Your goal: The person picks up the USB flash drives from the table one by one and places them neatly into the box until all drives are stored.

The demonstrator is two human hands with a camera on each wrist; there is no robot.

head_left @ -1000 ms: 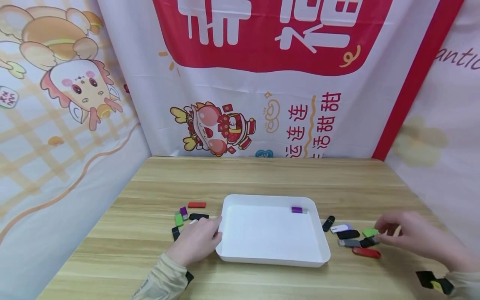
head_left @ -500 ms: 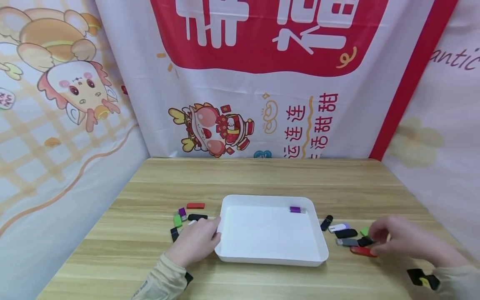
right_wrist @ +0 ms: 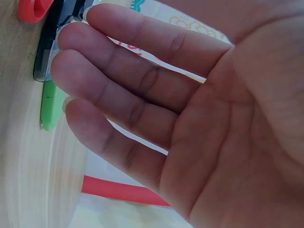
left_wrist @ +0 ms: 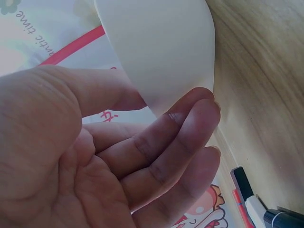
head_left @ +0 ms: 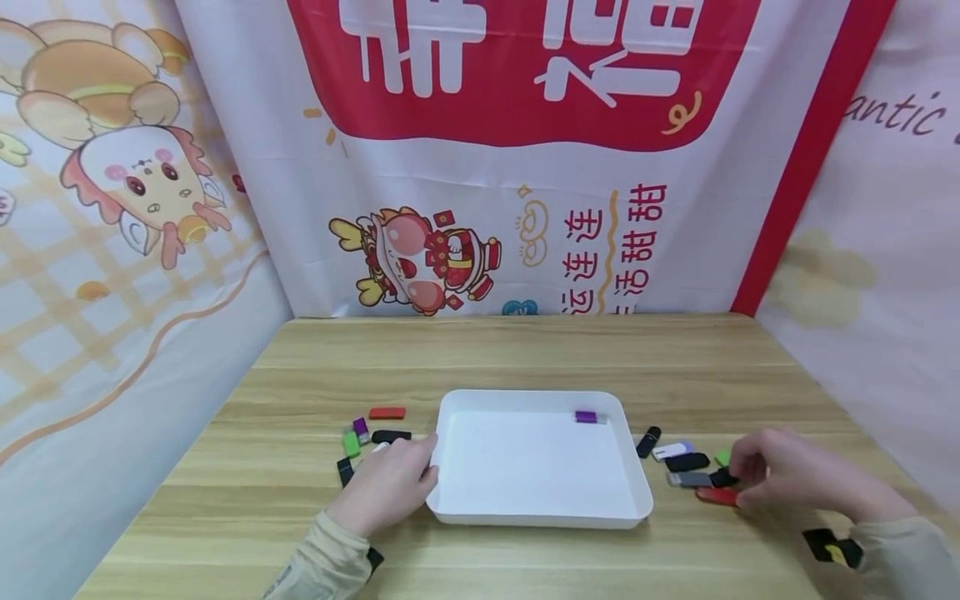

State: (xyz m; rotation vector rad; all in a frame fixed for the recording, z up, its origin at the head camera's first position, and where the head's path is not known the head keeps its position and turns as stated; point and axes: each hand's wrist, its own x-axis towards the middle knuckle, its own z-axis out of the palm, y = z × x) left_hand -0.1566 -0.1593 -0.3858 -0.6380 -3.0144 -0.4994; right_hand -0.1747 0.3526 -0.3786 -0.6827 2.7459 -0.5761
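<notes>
A white tray (head_left: 538, 467) sits mid-table with one purple USB stick (head_left: 589, 417) at its back right. My left hand (head_left: 392, 485) holds the tray's left rim, thumb and fingers against the wall in the left wrist view. My right hand (head_left: 787, 475) is over the pile right of the tray, fingers slightly bent. Its fingertips are at a black USB stick (head_left: 723, 477), with the thumb beside a red one (head_left: 716, 497); nothing is visibly gripped. A green USB stick (right_wrist: 51, 107) is partly hidden. Grey (head_left: 688, 479), black (head_left: 687, 462) and white (head_left: 672, 450) sticks lie nearby.
Left of the tray lie several more USB sticks: a red one (head_left: 387, 413), a purple one (head_left: 361, 430), a green one (head_left: 351, 443) and black ones (head_left: 392, 436). Printed cloth walls (head_left: 510, 208) close the back and both sides of the wooden table (head_left: 510, 354).
My right hand has come down and forward from the green stick to the black and red sticks. The left hand stays at the tray. The view has shifted slightly.
</notes>
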